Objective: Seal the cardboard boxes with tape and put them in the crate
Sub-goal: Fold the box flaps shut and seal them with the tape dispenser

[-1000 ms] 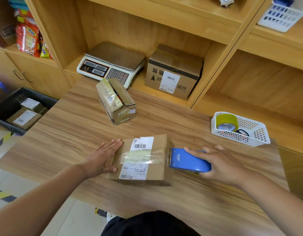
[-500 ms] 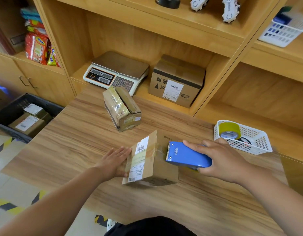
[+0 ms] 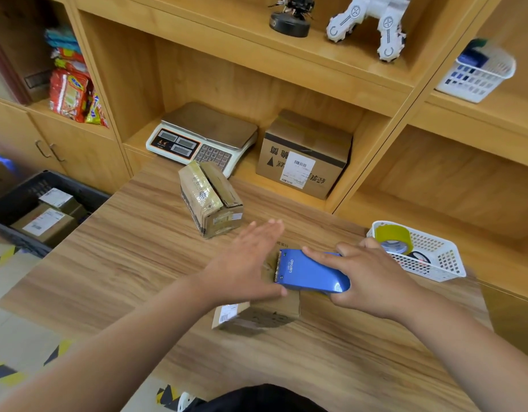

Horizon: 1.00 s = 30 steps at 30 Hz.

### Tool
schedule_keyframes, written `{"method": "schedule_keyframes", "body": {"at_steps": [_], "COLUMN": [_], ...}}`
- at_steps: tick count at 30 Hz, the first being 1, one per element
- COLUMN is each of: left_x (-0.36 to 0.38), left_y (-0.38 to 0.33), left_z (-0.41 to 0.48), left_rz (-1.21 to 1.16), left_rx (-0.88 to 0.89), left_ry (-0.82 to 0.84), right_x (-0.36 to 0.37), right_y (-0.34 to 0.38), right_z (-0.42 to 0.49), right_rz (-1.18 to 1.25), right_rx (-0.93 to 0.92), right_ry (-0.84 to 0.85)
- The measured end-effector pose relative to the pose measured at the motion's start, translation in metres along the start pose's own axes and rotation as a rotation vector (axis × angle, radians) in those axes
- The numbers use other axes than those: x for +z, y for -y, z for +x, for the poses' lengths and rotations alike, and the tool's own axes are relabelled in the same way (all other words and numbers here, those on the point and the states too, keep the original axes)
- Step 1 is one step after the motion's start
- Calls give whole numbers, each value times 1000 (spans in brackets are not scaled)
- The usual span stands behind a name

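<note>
A small cardboard box (image 3: 265, 315) with a white label lies on the wooden table (image 3: 138, 263), mostly hidden under my hands. My left hand (image 3: 244, 263) lies flat on top of it, fingers straight and together. My right hand (image 3: 366, 278) grips a blue tape dispenser (image 3: 310, 273), whose toothed end rests over the box's top. A second, tape-wrapped cardboard box (image 3: 210, 197) stands tilted farther back on the table. The black crate (image 3: 16, 236) sits on the floor at the left with two labelled boxes (image 3: 44, 223) inside.
A white basket (image 3: 435, 260) with a yellow tape roll (image 3: 393, 237) sits at the table's right. On the shelf behind are a weighing scale (image 3: 203, 135) and a larger labelled carton (image 3: 304, 156). Snack packets (image 3: 69, 93) fill the left cabinet.
The box was tipped onto another side. My left hand moved from its left side to flat on top. The dispenser moved over the box's top.
</note>
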<state>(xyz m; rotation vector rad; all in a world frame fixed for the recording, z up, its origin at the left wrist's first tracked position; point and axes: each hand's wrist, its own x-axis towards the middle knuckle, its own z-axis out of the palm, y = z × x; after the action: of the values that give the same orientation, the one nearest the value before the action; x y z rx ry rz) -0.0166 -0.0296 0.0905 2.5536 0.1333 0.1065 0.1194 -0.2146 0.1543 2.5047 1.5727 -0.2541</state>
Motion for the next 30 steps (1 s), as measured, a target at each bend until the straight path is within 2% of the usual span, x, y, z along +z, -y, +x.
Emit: {"method": "schedule_keyframes", "body": {"at_steps": [2, 6, 16, 30], "left_x": [6, 21, 19, 18], "left_y": [-9, -4, 29, 36], "left_z": [7, 11, -5, -3], "left_rz": [41, -29, -89, -67], "left_rx": [-54, -139, -154, -160], "left_ry": [69, 86, -22, -40], "right_x": [-4, -7, -2, 6], "right_y": [4, 11, 14, -23], "right_z": [0, -1, 9, 1], "right_rz": [-37, -63, -7, 139], "right_rx": [-17, -44, -105, -164], "right_ry": [-2, -7, 24, -15]}}
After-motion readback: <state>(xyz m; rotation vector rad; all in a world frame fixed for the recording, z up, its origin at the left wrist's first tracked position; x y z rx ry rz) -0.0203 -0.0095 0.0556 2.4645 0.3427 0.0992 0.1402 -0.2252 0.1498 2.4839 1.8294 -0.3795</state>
